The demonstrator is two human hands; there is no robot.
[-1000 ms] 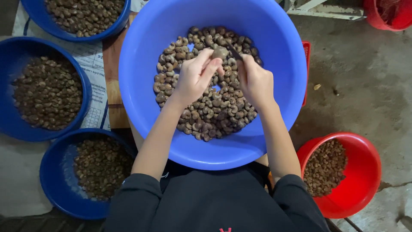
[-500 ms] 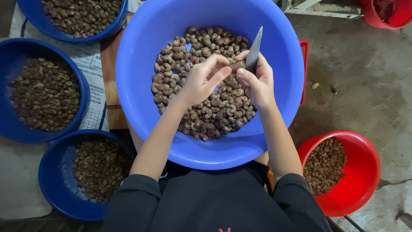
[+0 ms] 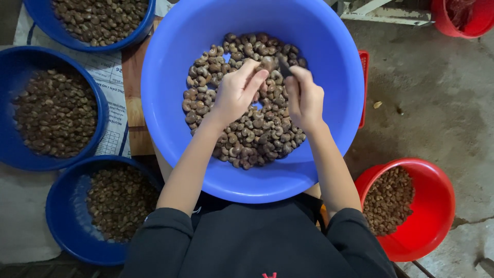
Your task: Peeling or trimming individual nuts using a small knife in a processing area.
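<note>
Knife [image 3: 282, 66] lowered, nut [image 3: 267, 63] pinched by left hand [image 3: 235, 92], right hand [image 3: 303, 95] beside

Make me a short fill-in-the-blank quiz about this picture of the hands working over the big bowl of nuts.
1. The left hand pinches one ____ above the pile.
2. The right hand grips a small ____ against that nut.
3. Both hands work over the big light ____ bowl.
4. The bowl by the person's right elbow is ____.

Missing words: nut; knife; blue; red
</note>
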